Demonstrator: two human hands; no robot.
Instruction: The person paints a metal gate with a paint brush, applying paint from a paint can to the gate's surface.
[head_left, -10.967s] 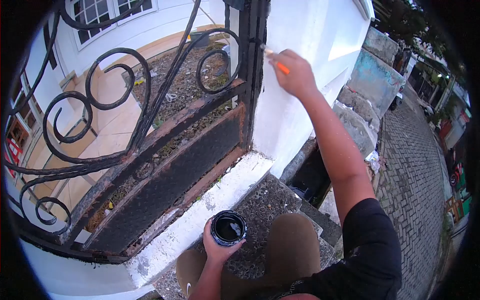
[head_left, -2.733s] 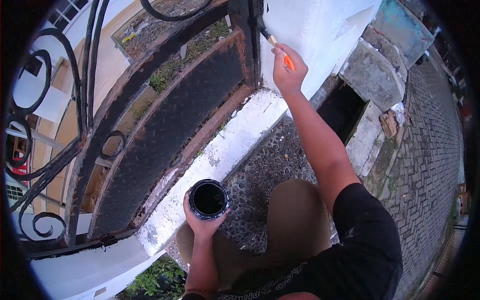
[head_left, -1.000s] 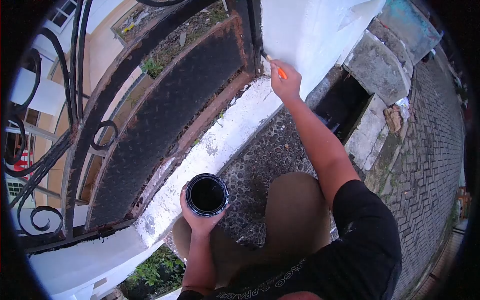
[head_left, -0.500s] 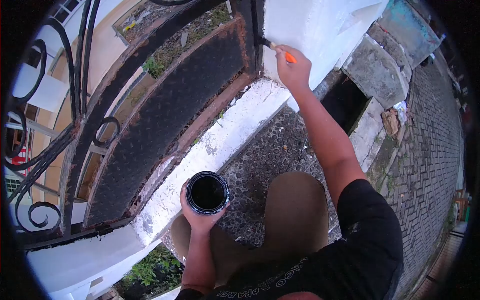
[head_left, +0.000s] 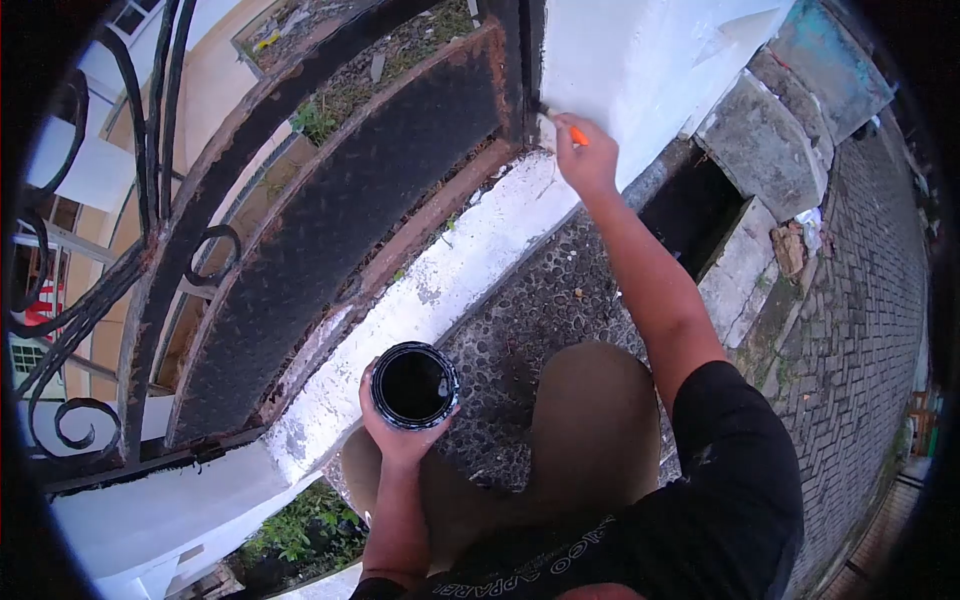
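Observation:
My left hand [head_left: 402,438] is wrapped around an open paint can [head_left: 455,374] held upright above my lap, with dark paint [head_left: 410,388] inside. In my right hand [head_left: 592,160] is a paintbrush [head_left: 578,136] with an orange handle. Its dark bristles meet the narrow strip where the black gate post [head_left: 518,75] borders the white wall [head_left: 630,70], near the post's lower end. The gate's black metal panel [head_left: 350,220] has rusty brown edges. My right fingers partly hide the brush.
A chipped white ledge [head_left: 440,285] runs under the gate. Dark pebbled ground [head_left: 520,320] lies before my knees. To the right are an open drain hole [head_left: 695,215], concrete slabs [head_left: 765,140] and a brick-paved road [head_left: 860,270]. Curled black bars [head_left: 150,130] rise at left.
My right hand and the brush have moved down along the edge between gate post and wall. The view has shifted slightly. My left hand still holds the can in the same place.

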